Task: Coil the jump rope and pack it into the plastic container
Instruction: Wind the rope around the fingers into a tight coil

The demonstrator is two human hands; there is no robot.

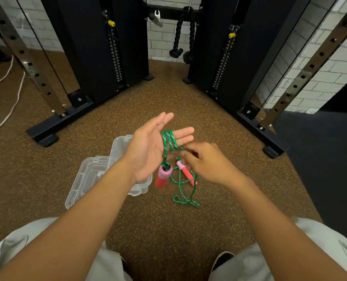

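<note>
Above the open container (91, 179), left hand (148, 147) flat — rope (169, 141) looped; right hand (207, 163) pinching rope.

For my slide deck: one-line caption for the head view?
Left hand looped with green jump rope, right hand feeding it, open plastic container beside.

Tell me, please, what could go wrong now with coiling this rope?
The loops of green rope lie over the flat, open fingers of the left hand, so they may slide off. The slack on the floor crosses itself and may knot when the right hand pulls. The hanging pink handle may swing.
</note>
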